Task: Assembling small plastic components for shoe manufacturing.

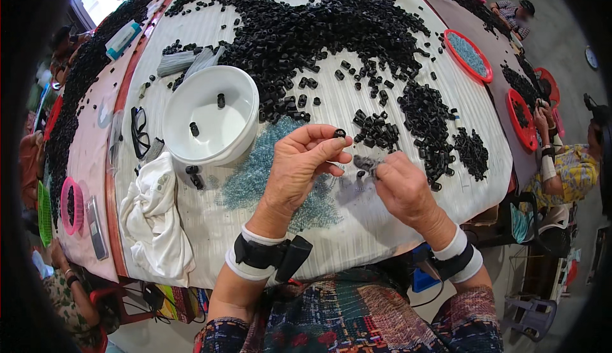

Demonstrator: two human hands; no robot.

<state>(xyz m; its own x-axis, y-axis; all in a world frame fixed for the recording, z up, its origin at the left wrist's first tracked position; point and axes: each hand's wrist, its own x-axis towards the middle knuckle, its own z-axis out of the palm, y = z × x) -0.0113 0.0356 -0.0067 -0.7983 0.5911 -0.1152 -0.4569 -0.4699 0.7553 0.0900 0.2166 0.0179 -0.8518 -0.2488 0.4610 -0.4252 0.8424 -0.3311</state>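
Note:
Over the near part of the table, my left hand (298, 162) pinches a small black ring-shaped plastic part (340, 134) between thumb and fingertips. Just to its right, my right hand (405, 184) is closed around something grey and dark, too blurred to name. Beneath and beside my left hand spreads a pile of small, clear bluish pieces (255, 176). A cluster of black cylindrical plastic parts (376, 131) lies just beyond my hands. The white bowl (239, 133) to the left has two black parts inside, and more black parts (194, 176) sit next to it.
A large heap of black parts (331, 15) covers the far table. Left of the bowl are eyeglasses (139, 133), grey strip bundles (178, 63) and a white cloth (155, 219). Red trays (521, 120) and other people (564, 174) line the right side; a phone (97, 229) lies left.

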